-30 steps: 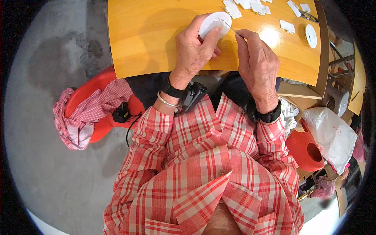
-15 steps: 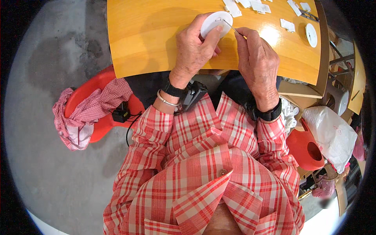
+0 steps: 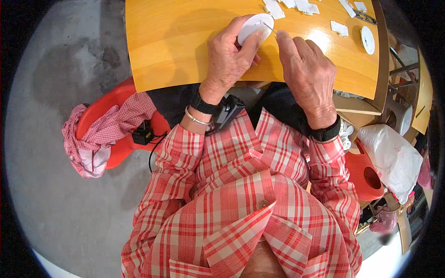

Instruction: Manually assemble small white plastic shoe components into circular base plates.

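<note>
Over the yellow wooden table, my left hand (image 3: 230, 57) grips a round white disc (image 3: 251, 31) by its lower left edge, thumb pressed on its face. The disc is tilted toward me. My right hand (image 3: 306, 65) is closed around a thin metal tool (image 3: 270, 28), which looks like a screwdriver; its handle is hidden in my fingers. The tool's tip meets the disc near small raised details at its upper middle, too small to make out.
The table (image 3: 176, 41) bears several white pieces (image 3: 307, 7), a second white disc (image 3: 367, 40) and dark pliers-like tool (image 3: 365, 17). A red chair (image 3: 121, 155) with checked cloth (image 3: 99, 125) stands left. At right are a red stool (image 3: 364, 176) and white plastic bag (image 3: 389, 157).
My right hand has turned over, its back now more toward me, and its wrist has shifted slightly right. The tool's tip stays at the disc. My left hand keeps its hold.
</note>
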Action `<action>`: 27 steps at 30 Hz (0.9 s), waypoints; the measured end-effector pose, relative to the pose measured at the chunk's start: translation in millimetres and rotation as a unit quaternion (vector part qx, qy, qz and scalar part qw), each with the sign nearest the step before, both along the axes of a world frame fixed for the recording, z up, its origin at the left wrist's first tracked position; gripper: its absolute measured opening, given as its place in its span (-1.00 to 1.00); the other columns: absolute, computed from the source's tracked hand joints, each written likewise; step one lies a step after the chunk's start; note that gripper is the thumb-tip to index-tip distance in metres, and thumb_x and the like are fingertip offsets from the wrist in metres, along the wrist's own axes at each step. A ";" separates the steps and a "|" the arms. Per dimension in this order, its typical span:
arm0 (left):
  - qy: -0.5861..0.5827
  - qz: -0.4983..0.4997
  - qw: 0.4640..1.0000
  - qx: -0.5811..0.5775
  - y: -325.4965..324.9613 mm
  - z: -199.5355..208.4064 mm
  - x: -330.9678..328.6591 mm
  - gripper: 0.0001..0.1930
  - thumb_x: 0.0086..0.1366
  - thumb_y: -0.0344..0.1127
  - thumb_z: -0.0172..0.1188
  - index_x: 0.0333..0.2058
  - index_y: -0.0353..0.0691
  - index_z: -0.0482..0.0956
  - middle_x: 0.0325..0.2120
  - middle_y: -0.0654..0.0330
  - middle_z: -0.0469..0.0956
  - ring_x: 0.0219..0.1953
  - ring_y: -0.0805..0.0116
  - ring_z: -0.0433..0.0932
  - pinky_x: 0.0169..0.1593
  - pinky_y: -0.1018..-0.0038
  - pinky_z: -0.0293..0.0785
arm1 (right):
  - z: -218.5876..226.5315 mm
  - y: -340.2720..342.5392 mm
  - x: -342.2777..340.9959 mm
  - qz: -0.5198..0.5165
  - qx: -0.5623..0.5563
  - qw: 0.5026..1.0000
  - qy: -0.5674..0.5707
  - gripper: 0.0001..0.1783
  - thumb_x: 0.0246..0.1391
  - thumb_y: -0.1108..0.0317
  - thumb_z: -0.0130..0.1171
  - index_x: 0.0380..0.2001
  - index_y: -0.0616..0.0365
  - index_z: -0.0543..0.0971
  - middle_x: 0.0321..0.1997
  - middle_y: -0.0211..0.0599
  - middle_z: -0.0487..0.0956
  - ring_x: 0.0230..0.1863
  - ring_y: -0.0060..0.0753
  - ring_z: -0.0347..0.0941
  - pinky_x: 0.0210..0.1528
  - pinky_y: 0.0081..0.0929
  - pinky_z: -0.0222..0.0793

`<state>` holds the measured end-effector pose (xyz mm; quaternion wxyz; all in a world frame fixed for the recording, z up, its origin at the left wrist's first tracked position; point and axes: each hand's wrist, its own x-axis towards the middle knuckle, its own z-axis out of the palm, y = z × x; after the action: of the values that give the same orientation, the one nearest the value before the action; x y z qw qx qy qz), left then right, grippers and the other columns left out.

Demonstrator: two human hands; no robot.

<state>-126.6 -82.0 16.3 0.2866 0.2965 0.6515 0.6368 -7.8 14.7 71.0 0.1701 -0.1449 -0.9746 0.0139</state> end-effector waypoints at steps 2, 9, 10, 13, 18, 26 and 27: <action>0.001 -0.002 1.000 0.004 0.2 0.6 0.7 -0.73 0.22 -0.44 0.15 -0.10 -0.34 0.47 -0.49 0.19 0.57 -0.62 0.53 0.55 -0.62 0.64 0.44 | 1.9 2.5 0.1 -0.001 -0.036 0.999 -0.001 -0.73 -0.13 0.46 0.13 -0.27 0.08 0.41 -0.57 -0.32 0.40 -0.50 -0.27 0.43 -0.54 -0.40 0.37; 0.035 -0.013 0.999 0.007 0.1 -0.1 -0.4 -0.72 0.22 -0.44 0.16 -0.08 -0.34 0.47 -0.50 0.20 0.57 -0.62 0.54 0.55 -0.61 0.64 0.45 | 1.5 2.8 -1.9 0.001 -0.090 0.996 -0.008 -0.86 0.02 0.45 0.13 -0.33 0.10 0.42 -0.62 -0.24 0.43 -0.54 -0.17 0.45 -0.52 -0.35 0.36; 0.027 -0.012 1.000 0.005 0.0 0.1 -0.4 -0.72 0.22 -0.43 0.16 -0.08 -0.33 0.47 -0.51 0.21 0.57 -0.62 0.54 0.55 -0.61 0.64 0.46 | 2.1 3.6 -2.7 0.000 -0.091 0.996 -0.008 -0.86 0.02 0.45 0.13 -0.33 0.10 0.42 -0.62 -0.24 0.43 -0.54 -0.17 0.45 -0.52 -0.35 0.36; 0.018 -0.014 1.000 0.001 -0.2 1.9 -1.2 -0.72 0.22 -0.42 0.16 -0.08 -0.32 0.47 -0.53 0.22 0.57 -0.62 0.54 0.55 -0.61 0.64 0.46 | 2.4 8.6 -3.8 0.055 -0.064 0.996 -0.001 -0.88 0.06 0.45 0.10 -0.31 0.13 0.41 -0.64 -0.21 0.43 -0.56 -0.14 0.45 -0.54 -0.32 0.34; -0.007 -0.020 1.000 -0.011 0.2 5.1 -0.5 -0.71 0.23 -0.42 0.15 -0.06 -0.31 0.47 -0.54 0.22 0.57 -0.63 0.54 0.54 -0.61 0.65 0.46 | -2.7 6.4 -3.6 -0.059 -0.327 0.941 0.062 -0.87 0.09 0.40 0.06 -0.41 0.22 0.38 -0.62 -0.13 0.42 -0.60 -0.14 0.40 -0.57 -0.29 0.30; 0.040 -0.026 0.999 0.005 -1.8 -2.3 -2.2 -0.70 0.24 -0.43 0.13 -0.04 -0.31 0.47 -0.57 0.20 0.56 -0.63 0.54 0.55 -0.60 0.65 0.47 | -0.8 6.7 -4.9 -0.128 -0.628 0.761 0.106 -0.79 0.18 0.32 0.01 -0.42 0.25 0.49 -0.67 -0.53 0.30 -0.69 -0.59 0.16 -0.66 -0.58 0.05; 0.039 -0.027 0.999 0.005 -1.2 -0.5 -1.6 -0.70 0.24 -0.43 0.13 -0.04 -0.31 0.47 -0.57 0.20 0.56 -0.63 0.54 0.55 -0.60 0.65 0.47 | 3.5 6.6 -5.2 -0.164 -0.699 0.688 0.099 -0.79 0.19 0.31 0.00 -0.40 0.24 0.50 -0.67 -0.63 0.25 -0.68 -0.71 0.10 -0.69 -0.64 -0.03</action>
<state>-128.2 -83.3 15.8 0.2762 0.3397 0.6506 0.6205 -13.0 21.2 74.5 0.1149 -0.3771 -0.6206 0.6778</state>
